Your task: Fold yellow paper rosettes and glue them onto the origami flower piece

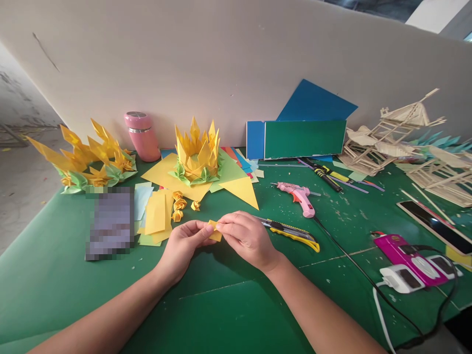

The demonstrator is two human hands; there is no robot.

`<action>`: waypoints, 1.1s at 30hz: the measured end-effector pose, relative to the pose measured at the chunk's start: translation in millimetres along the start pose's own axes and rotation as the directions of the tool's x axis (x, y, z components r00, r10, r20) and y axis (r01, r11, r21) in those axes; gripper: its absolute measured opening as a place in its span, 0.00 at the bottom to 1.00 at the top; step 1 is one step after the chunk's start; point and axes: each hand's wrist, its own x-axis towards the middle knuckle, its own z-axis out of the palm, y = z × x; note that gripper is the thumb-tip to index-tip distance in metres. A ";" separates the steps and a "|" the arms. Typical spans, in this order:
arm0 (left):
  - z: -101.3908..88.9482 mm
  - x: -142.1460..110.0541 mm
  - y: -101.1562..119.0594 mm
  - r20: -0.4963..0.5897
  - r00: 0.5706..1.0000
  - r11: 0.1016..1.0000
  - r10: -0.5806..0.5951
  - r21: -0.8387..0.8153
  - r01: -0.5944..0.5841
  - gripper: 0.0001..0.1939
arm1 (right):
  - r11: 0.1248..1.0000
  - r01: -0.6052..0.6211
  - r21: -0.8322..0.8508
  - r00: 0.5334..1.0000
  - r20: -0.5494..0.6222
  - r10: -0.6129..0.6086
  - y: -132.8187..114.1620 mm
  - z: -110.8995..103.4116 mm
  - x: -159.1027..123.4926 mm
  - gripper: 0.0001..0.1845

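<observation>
A small folded piece of yellow paper (215,232) is pinched between both my hands just above the green table (228,305). My left hand (184,246) grips its left side with thumb and fingers closed. My right hand (247,236) pinches its right edge from above. Just behind my left hand lie several small yellow paper rolls (179,204) and a stack of yellow and pale green paper slips (157,214). A yellow utility knife (295,232) lies right beside my right hand.
A yellow paper crown flower (197,152) sits on coloured sheets at centre back, more paper flowers (94,160) at left, and a pink bottle (142,135). A pink glue gun (300,196), its black cord, a power strip (416,270), a phone (435,226) and stick models (398,137) fill the right.
</observation>
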 end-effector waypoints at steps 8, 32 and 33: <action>3.4 -1.7 1.4 -0.007 1.000 1.000 0.011 0.015 -0.011 0.16 | 0.993 0.107 -0.055 0.994 0.028 -0.105 3.4 -4.2 2.2 0.10; 9.5 -5.4 -3.8 0.000 0.996 0.968 0.087 0.235 -0.084 0.19 | 0.840 -0.420 0.343 0.903 0.073 0.422 -9.4 1.3 3.3 0.04; 9.3 -5.3 -3.1 -0.002 0.997 0.972 0.074 0.222 -0.071 0.19 | 0.847 -0.408 0.341 0.909 0.071 0.410 -8.4 1.1 2.9 0.03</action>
